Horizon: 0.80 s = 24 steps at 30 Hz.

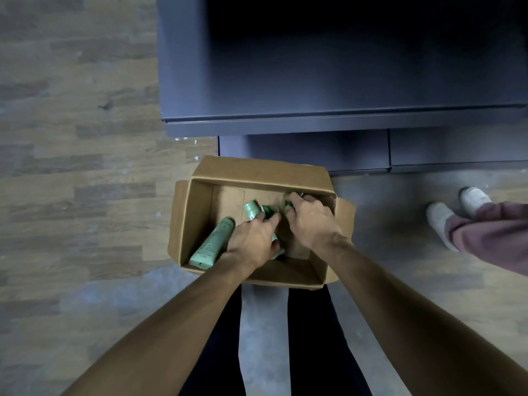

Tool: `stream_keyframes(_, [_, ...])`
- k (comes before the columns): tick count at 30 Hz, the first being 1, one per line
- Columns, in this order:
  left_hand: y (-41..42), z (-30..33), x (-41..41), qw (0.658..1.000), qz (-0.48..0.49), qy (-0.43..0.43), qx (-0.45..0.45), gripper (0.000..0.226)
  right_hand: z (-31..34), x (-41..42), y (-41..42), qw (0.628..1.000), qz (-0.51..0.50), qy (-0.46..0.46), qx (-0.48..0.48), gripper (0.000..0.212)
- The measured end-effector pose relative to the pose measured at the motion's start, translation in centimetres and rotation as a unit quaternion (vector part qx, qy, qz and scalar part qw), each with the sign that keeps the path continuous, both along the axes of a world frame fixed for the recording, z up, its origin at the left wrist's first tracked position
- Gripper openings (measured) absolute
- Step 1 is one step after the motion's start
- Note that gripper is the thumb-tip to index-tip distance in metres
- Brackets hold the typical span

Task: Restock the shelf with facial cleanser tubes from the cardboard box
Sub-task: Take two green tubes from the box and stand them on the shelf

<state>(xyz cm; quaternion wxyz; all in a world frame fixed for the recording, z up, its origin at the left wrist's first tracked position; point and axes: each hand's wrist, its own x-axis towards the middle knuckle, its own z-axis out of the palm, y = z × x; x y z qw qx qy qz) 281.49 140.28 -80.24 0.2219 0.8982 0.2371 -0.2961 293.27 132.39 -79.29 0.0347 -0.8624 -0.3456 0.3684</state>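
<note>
An open cardboard box (197, 215) sits on the floor in front of a dark grey shelf (314, 81). Both of my hands reach down into it. My left hand (253, 242) curls its fingers round a pale green cleanser tube (251, 210) near the box's middle. A second green tube (211, 244) lies loose along the left wall, beside that hand. My right hand (311, 221) grips a dark green tube end (287, 202) near the far right corner; most of that tube is hidden under the fingers.
The shelf's bottom board juts out just beyond the box, with a dark base panel (314, 150) under it. Another person's white shoes (445, 221) and maroon trouser legs stand at the right. Wood-pattern floor (71, 167) spreads to the left. My dark trouser legs are below the box.
</note>
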Motion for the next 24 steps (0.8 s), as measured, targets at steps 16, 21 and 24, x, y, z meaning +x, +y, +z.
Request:
stream_keyframes(16, [0.1, -1.5, 1.1, 0.991, 0.097, -0.032, 0.082, 0.044, -0.8, 0.5, -1.3, 0.998, 0.034, -0.055, -0.006, 0.033])
stream_keyframes(21, [0.0, -2.9, 1.4, 0.99, 0.13, -0.021, 0.049, 0.023, -1.5, 0.5, -0.7, 0.999, -0.002, -0.029, -0.025, 0.021])
stream_keyframes(24, [0.3, -2.6, 1.5, 0.989, 0.135, -0.022, 0.053, 0.02, -1.0, 0.5, -0.8, 0.999, 0.013, -0.038, -0.024, 0.022])
